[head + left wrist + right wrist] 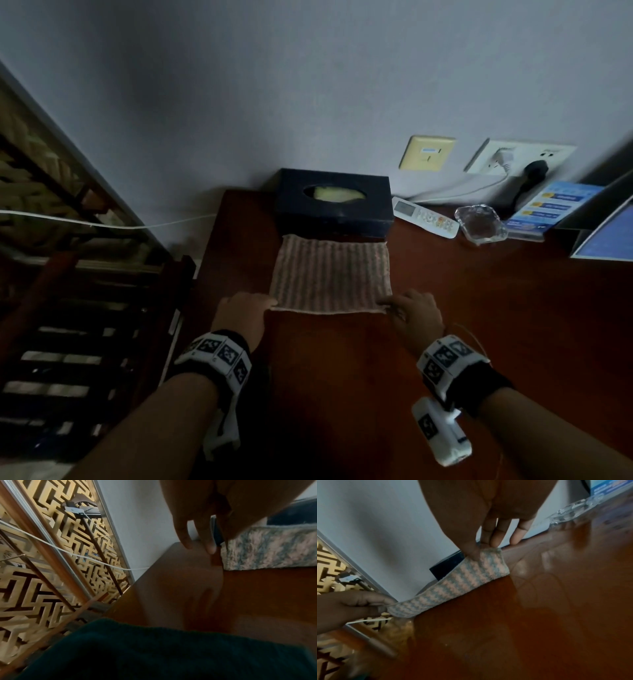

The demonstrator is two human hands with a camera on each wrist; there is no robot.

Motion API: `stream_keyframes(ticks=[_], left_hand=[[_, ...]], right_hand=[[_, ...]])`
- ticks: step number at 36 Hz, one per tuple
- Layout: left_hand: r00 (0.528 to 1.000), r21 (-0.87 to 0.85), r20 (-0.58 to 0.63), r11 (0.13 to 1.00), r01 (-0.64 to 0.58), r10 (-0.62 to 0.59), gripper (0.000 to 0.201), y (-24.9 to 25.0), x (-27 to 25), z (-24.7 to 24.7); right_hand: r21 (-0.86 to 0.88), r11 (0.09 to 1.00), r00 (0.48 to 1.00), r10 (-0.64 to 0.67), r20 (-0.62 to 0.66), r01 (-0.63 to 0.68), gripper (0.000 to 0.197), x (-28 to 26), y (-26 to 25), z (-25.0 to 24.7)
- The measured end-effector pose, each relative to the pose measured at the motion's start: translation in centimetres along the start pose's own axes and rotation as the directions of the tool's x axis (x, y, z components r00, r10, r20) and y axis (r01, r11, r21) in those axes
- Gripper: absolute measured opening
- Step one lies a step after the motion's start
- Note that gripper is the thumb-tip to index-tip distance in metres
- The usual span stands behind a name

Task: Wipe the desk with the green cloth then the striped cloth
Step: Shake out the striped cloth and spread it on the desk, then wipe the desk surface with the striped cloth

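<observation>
The pink-and-grey striped cloth [330,274] lies spread flat on the brown desk [496,325], just in front of a dark tissue box. My left hand [272,303] pinches its near left corner. My right hand [383,303] pinches the near right corner, thumb and fingers on the cloth edge [481,550]. In the right wrist view the striped cloth [453,588] stretches between both hands, its near edge slightly raised. The dark green cloth [171,653] shows only in the left wrist view, lying on the desk below my left hand [211,539].
The tissue box [334,202] stands against the wall. To its right lie a white remote [424,217], a glass ashtray [481,221] and a blue leaflet stand [548,209]. Plugs sit in the wall socket [513,159]. A white cable [102,224] and a lattice screen [51,561] are left of the desk.
</observation>
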State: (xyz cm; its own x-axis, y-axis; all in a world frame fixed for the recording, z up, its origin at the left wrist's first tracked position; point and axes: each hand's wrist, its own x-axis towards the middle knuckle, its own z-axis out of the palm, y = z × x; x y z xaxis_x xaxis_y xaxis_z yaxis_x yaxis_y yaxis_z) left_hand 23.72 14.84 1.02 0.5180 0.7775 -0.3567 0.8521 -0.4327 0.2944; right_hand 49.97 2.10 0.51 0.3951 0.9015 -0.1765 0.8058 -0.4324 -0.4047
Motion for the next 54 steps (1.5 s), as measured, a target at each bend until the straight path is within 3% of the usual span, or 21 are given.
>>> stream_keyframes(ticks=[2,5,9,13,21,25,29,31,32,35,39,49,54], left_hand=[[0.998,0.002,0.066,1.000,-0.009,0.009,0.045,-0.3,-0.1,0.6],[0.999,-0.015,0.047,1.000,-0.012,0.012,0.037,-0.7,0.1,0.8],[0.998,0.017,-0.025,0.998,0.066,-0.065,0.037,-1.1,0.6,0.0],[0.983,0.075,0.042,0.981,0.177,-0.180,0.045,-1.8,1.1,0.5],[0.947,0.250,0.227,0.954,0.166,-0.225,0.062,-2.6,0.9,3.9],[0.956,0.272,0.202,0.950,0.156,-0.214,0.071,-2.9,0.8,5.2],[0.961,0.235,0.186,0.959,0.161,-0.207,0.076,-3.8,1.2,6.3],[0.981,0.143,0.122,0.981,0.134,-0.152,0.091,-4.3,1.2,7.0],[0.986,0.132,0.097,0.984,0.123,-0.136,0.094,-4.6,1.4,7.4],[0.996,0.077,-0.031,0.993,0.085,-0.083,0.071,-5.4,1.5,9.0],[0.992,0.139,-0.125,0.990,0.024,-0.006,0.068,-5.9,1.7,9.7],[0.998,0.193,0.021,0.980,0.050,-0.055,0.070,-5.9,2.0,9.2],[0.983,0.182,0.093,0.973,0.142,-0.160,0.089,-5.3,1.8,7.9]], right_hand=[[-0.032,0.999,0.997,0.032,0.070,-0.030,0.030,-0.4,0.5,0.3],[-0.058,0.996,0.979,0.077,0.190,-0.067,0.032,-0.6,0.9,0.2],[-0.003,0.992,0.981,0.126,0.146,-0.127,0.026,-0.1,0.4,-0.4],[-0.012,0.998,0.994,0.068,0.082,-0.068,0.032,0.8,-1.5,-0.5],[-0.134,0.986,0.967,-0.070,0.244,0.105,0.057,3.3,-5.8,2.2],[-0.239,0.941,0.933,-0.155,0.323,0.239,0.060,5.1,-6.5,4.3],[-0.270,0.931,0.907,-0.124,0.402,0.247,0.060,6.5,-6.7,5.9],[-0.285,0.928,0.897,-0.099,0.430,0.239,0.062,6.4,-6.7,7.1],[-0.299,0.926,0.898,-0.086,0.431,0.232,0.063,6.3,-6.7,7.8],[-0.320,0.928,0.906,-0.043,0.421,0.193,0.069,6.5,-6.7,9.0],[-0.285,0.944,0.899,-0.028,0.436,0.167,0.070,8.4,-7.0,9.0],[-0.333,0.938,0.936,0.032,0.351,0.093,0.071,12.1,-7.9,8.8],[-0.315,0.945,0.942,0.021,0.336,0.091,0.072,11.3,-8.0,9.3]])
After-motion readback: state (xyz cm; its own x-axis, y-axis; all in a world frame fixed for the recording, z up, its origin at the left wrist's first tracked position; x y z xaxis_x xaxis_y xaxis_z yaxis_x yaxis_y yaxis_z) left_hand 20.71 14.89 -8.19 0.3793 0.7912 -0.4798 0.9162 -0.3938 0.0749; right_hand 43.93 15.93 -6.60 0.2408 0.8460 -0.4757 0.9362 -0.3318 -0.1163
